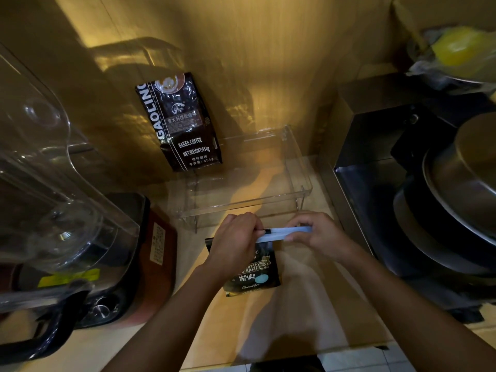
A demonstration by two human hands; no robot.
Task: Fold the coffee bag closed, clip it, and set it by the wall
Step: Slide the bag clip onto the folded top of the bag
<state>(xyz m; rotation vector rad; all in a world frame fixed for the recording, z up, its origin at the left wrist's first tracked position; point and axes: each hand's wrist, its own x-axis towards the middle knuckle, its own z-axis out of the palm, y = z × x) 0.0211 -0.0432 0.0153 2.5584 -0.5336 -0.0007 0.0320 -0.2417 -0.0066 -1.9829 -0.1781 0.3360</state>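
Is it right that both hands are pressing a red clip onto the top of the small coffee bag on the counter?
Not quite. The clip is pale blue, not red, as the head view shows. Both the left hand and right hand do hold it at the top of the small coffee bag on the counter.

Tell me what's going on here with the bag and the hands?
A person is fitting a pale blue clip across the top of a small black coffee bag on the counter. The left hand grips the clip's left end and the right hand its right end. A larger coffee bag already leans against the wall.
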